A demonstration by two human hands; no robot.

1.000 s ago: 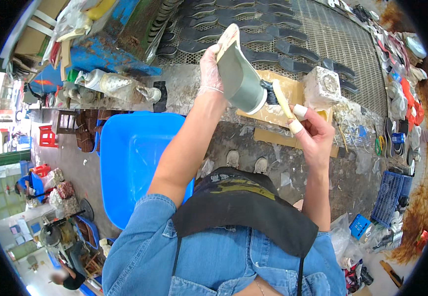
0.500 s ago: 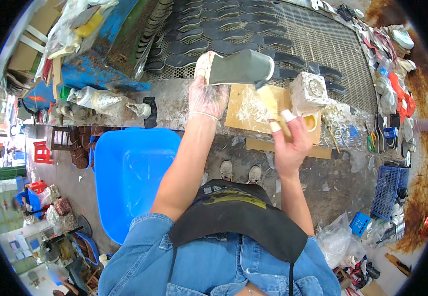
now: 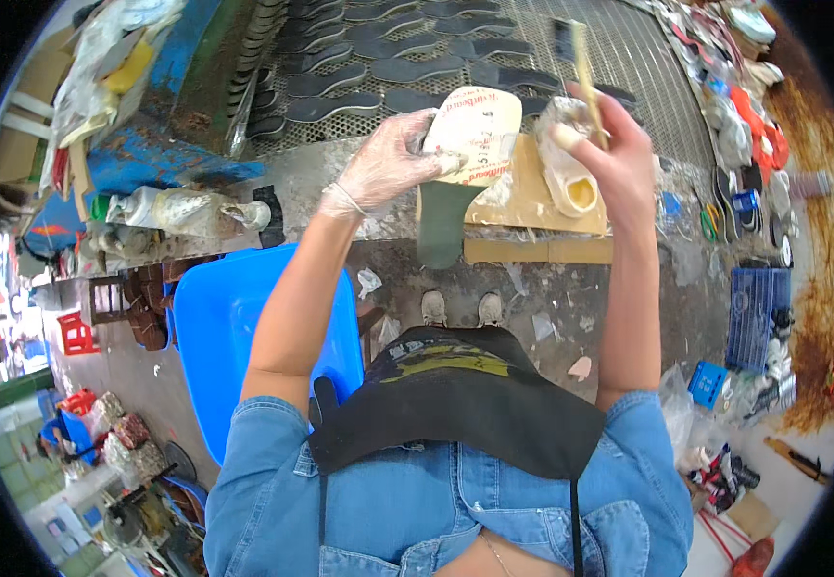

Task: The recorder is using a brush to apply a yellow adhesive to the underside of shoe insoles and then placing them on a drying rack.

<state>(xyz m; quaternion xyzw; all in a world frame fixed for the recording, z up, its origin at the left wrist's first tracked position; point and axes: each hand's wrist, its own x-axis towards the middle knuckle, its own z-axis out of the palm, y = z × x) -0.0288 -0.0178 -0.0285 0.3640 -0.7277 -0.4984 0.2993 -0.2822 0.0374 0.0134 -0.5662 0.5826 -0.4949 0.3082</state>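
Note:
My left hand (image 3: 388, 165), in a thin clear glove, grips an insole between thumb and fingers. The insole's pale heel board (image 3: 480, 130) carries red and black print, and its dark green front part (image 3: 448, 223) hangs down over the bench edge. In my right hand (image 3: 619, 154) is a brush (image 3: 584, 72) with a pale wooden handle, its dark bristles pointing up and away. A light-coloured cover sits on the right thumb. Just left of that hand, a crusted white pot (image 3: 554, 183) of yellow glue is tilted on cardboard (image 3: 532, 221) smeared with white.
Dark shoe soles (image 3: 417, 69) lie in rows on a mesh rack (image 3: 629, 58) behind the bench. A crusted bottle (image 3: 181, 212) lies at the left. Below stands a blue tub (image 3: 215, 327). Green-handled scissors (image 3: 709, 221) rest at the right, above a blue crate (image 3: 759, 317).
The insole has turned from lying sideways, green face showing, to hanging with its printed board facing up. My right hand has moved up and right, lifting the brush. The pot now looks tilted.

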